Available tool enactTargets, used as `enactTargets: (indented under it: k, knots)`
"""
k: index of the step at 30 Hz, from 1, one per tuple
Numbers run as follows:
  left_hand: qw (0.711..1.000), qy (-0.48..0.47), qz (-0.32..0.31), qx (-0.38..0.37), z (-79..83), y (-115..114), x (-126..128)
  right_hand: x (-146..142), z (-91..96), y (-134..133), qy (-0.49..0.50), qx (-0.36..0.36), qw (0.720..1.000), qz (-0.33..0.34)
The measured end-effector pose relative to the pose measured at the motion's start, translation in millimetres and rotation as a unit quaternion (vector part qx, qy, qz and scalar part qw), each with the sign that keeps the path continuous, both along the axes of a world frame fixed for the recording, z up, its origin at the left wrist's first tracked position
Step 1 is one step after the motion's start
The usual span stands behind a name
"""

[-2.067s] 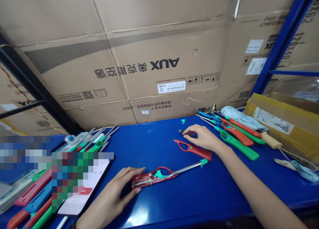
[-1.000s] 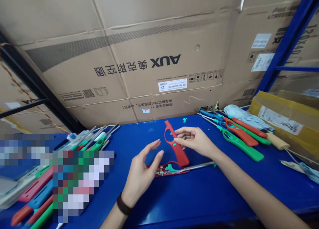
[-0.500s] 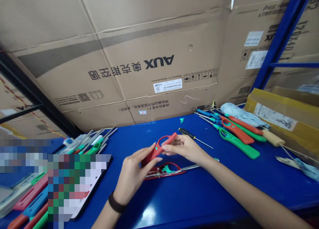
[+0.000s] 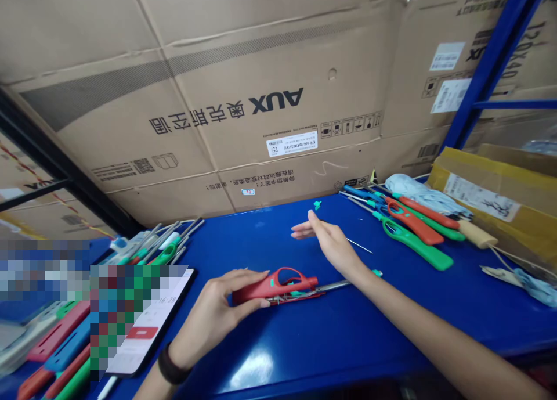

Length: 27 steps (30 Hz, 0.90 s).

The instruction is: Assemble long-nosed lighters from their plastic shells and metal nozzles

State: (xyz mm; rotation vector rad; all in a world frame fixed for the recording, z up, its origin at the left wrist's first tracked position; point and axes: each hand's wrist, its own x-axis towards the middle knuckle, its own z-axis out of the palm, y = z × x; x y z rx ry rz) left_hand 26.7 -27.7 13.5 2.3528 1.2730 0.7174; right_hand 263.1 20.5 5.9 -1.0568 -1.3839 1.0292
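Observation:
My left hand [image 4: 213, 310] grips the wide end of a red lighter casing half [image 4: 256, 287] between thumb and fingers. This shell lies over the opened red lower half [image 4: 300, 299] of a long-nosed lighter, where wires and a green trigger [image 4: 298, 292] show at the gap. A metal tube [image 4: 334, 285] runs out to the right and passes behind my right forearm. Above the table, my right hand [image 4: 327, 243] is empty, its fingers stretched out. Behind it a screwdriver shaft [image 4: 360, 246] shows; the handle is hidden.
Several lighters [image 4: 418, 226] lie at the right, near a taped carton [image 4: 483, 194]. On the left are a phone [image 4: 152, 324] and more lighters [image 4: 65, 330]. A small green piece [image 4: 317, 205] rests near the large cardboard box [image 4: 243, 173] behind the blue table [image 4: 348, 342].
The red casing half has come down onto the lower half, with my left hand still on it. My right hand has let go of it and moved right and up, fingers straightened.

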Motion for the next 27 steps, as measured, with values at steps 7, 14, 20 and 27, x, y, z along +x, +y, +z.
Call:
enactTargets:
  k: [7, 14, 20, 27]
  knots:
    - [1.000, 0.015, -0.019, -0.002, -20.9, -0.7, 13.3, -4.0, -3.3, -5.7, -0.082, 0.070, 0.994, 0.007]
    - [0.999, 0.020, -0.031, -0.007, -28.9, 1.8, 17.5, -4.8, -6.5, -7.6, -0.136, 0.089, 0.987, 0.019]
    - [0.999, 0.031, -0.010, -0.004, -28.2, 0.3, 11.5, 1.4, -1.8, -9.6, -0.202, 0.132, 0.968, 0.072]
    - [0.999, 0.030, -0.005, -0.011, -25.9, -5.5, -9.7, 15.8, -2.6, -11.9, -0.355, 0.115, 0.888, 0.269]
